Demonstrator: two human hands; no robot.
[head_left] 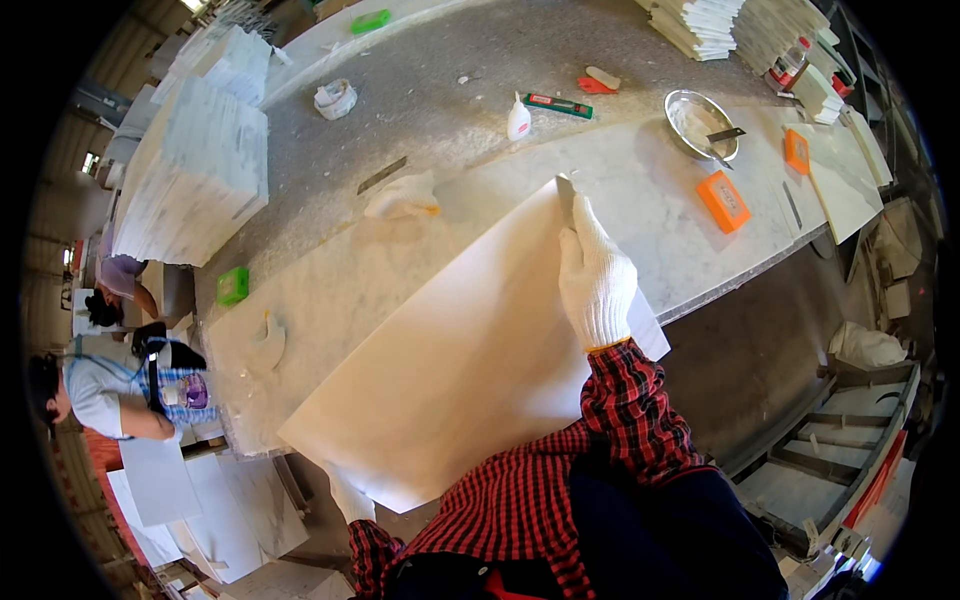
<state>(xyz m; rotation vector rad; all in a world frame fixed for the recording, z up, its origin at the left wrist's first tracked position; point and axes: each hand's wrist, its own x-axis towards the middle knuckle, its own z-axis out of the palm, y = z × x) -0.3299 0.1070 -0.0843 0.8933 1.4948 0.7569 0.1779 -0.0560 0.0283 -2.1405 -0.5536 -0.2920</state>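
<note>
A large white stone slab [450,350] is tilted in front of me, its far corner over the marble worktop [650,190]. My right hand [597,270], in a white knit glove, grips the slab's right edge near that corner. A small grey patch shows at its fingertips, too unclear to name. At the near left edge, my gloved left hand [350,498] supports the slab, its fingers mostly hidden behind it. Beyond the slab lie a crumpled white cloth [402,196] and a thin metal strip [382,175].
Orange blocks [723,201] and a metal bowl of paste [700,125] with spatulas sit at the right. A white squeeze bottle [519,118] stands farther back. Stacked marble tiles [200,170] rise at the left, near a green block [232,286]. Co-workers [110,390] are at the far left.
</note>
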